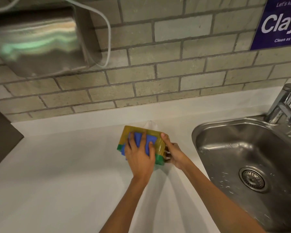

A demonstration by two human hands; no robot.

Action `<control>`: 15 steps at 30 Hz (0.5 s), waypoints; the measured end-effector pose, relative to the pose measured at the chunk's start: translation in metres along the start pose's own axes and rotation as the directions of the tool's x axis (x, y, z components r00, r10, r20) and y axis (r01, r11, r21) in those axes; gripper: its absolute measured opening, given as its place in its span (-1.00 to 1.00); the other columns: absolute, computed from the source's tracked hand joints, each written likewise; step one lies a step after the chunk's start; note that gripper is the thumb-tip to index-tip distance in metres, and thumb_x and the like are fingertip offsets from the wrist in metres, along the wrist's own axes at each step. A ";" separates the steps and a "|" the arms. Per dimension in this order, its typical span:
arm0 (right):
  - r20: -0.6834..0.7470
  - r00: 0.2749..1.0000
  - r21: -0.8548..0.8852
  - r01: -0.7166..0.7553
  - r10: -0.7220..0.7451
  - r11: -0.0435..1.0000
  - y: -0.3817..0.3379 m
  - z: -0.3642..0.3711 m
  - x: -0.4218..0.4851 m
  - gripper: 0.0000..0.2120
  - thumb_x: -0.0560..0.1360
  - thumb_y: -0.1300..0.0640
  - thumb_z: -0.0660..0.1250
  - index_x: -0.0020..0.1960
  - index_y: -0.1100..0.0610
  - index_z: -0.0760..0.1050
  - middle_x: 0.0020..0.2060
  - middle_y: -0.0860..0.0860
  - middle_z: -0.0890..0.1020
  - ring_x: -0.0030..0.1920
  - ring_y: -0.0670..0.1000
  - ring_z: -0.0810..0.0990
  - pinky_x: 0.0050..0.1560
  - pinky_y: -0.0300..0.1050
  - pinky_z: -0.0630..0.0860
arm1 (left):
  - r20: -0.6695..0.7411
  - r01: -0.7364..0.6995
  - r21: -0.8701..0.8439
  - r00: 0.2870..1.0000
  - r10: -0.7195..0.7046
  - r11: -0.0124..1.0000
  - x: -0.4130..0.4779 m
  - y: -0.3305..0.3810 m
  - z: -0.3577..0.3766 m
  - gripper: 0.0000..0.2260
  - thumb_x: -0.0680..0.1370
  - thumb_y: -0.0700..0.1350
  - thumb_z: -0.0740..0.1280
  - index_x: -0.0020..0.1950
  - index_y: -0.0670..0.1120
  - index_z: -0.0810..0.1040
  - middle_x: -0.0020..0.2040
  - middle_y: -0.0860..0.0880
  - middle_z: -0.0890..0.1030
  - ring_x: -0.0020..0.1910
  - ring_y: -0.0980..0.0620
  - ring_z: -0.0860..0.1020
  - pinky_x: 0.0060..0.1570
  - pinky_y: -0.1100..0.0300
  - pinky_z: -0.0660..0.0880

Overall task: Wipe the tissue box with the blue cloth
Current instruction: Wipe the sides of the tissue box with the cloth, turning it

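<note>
The tissue box [158, 140] is yellow with green bands and lies on the white counter [65, 165], with a white tissue [149, 123] poking out at its far end. The blue cloth [150, 137] is spread on the box's upper face. My left hand [139, 154] lies flat on the cloth with fingers spread, pressing it against the box. My right hand [172, 151] grips the box's right side, thumb up on its top corner. Much of the cloth is hidden under my left hand.
A steel sink [252, 158] with wet drops and a drain sits just right of the box, with a chrome tap [284, 105] behind it. A steel dispenser [37, 42] hangs on the brick wall at upper left, and a purple sign [280, 22] at upper right.
</note>
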State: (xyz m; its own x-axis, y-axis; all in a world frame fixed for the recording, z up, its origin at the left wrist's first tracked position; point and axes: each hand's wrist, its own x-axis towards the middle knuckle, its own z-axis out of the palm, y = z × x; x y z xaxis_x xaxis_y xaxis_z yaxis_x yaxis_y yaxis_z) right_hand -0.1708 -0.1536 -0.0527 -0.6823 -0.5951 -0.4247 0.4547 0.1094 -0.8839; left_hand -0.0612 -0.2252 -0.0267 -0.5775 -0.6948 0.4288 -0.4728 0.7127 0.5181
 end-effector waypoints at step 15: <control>0.015 1.000 -0.048 0.007 -0.006 0.999 -0.002 0.001 0.000 -0.44 0.24 -0.39 0.30 -0.26 0.14 0.42 -0.50 -0.01 0.46 -0.39 0.01 0.41 -0.22 -0.12 0.48 | -0.062 -0.174 -0.047 0.983 0.171 0.984 -0.020 -0.008 0.015 -0.56 0.59 0.11 0.03 0.30 -0.05 0.52 0.34 -0.28 0.45 0.31 -0.29 0.40 0.20 -0.21 0.46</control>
State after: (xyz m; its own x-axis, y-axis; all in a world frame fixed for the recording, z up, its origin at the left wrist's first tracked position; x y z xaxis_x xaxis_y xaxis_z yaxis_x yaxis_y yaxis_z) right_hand -0.1716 -0.1544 -0.0512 -0.6765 -0.6075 -0.4163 0.4219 0.1437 -0.8952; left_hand -0.0559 -0.2156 -0.0500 -0.6074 -0.5671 0.5563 -0.3331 0.8176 0.4696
